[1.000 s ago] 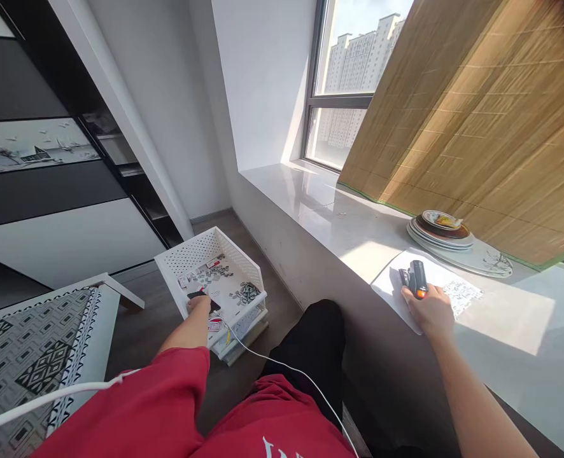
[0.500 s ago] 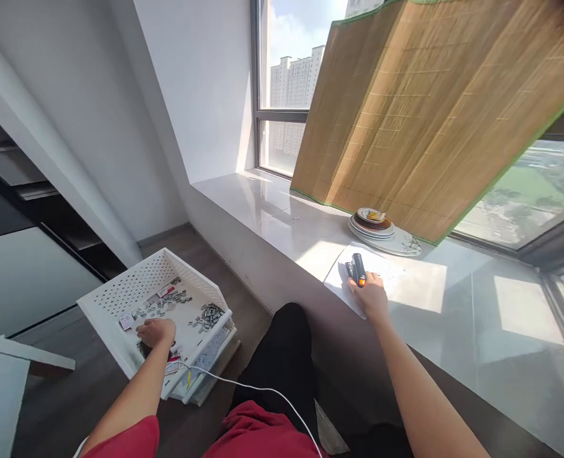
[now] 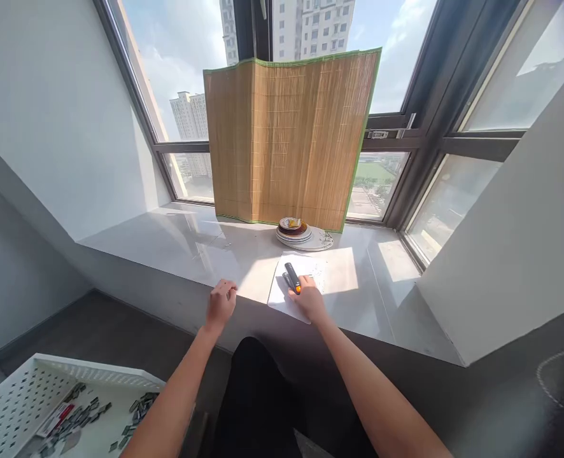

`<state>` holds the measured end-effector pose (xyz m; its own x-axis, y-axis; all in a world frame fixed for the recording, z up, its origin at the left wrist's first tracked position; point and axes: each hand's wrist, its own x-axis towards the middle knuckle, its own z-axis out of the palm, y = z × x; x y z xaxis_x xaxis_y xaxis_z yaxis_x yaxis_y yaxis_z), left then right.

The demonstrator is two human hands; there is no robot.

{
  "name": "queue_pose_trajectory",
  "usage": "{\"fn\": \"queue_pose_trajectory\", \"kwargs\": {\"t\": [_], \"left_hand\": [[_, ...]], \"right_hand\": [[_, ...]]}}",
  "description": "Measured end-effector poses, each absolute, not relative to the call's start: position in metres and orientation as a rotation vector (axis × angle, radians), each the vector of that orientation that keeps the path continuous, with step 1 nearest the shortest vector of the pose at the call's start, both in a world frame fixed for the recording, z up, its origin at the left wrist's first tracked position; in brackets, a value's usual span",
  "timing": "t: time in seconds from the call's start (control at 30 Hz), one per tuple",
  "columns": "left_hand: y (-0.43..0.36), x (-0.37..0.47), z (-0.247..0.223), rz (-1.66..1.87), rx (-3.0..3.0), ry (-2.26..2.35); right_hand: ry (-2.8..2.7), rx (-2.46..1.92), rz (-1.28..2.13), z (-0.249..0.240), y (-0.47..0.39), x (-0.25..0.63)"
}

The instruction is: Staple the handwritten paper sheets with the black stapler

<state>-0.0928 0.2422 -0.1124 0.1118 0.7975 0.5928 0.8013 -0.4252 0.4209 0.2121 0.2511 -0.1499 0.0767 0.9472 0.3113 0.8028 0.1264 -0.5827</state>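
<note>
One stapler (image 3: 291, 273), partly hidden by right fingers (image 3: 305, 282) | basket (image 3: 17, 401) cut off

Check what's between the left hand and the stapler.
Head view, from left hand to stapler: sunlit windowsill, then the paper's left part.

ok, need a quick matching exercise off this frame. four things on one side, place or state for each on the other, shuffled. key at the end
Things
1. stapler
2. plates
3. bamboo mat
4. white bin

Place or state
A. standing upright, edged in green
B. at the picture's lower left, with holes in its wall
C. in the right hand, over white paper
D. piled up at the foot of the mat

Pairs: 1-C, 2-D, 3-A, 4-B
</note>
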Motion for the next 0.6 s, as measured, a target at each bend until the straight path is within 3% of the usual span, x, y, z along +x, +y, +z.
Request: {"fn": "queue_pose_trajectory", "kwargs": {"t": [0.2,0.37,0.6], "left_hand": [[0.319,-0.03,-0.131,-1.007,-2.805,-1.534],[0.323,0.008,-0.139,-0.71,-2.867,-1.552],[0.318,0.055,-0.135,-0.679,-2.959,-1.437]], "right_hand": [[-1.797,-1.678,0.308,-0.145,0.254,0.22],[-1.79,-1.653,0.377,-0.138,0.251,0.247],[-1.759,-1.586,0.281,-0.14,0.232,0.272]]}}
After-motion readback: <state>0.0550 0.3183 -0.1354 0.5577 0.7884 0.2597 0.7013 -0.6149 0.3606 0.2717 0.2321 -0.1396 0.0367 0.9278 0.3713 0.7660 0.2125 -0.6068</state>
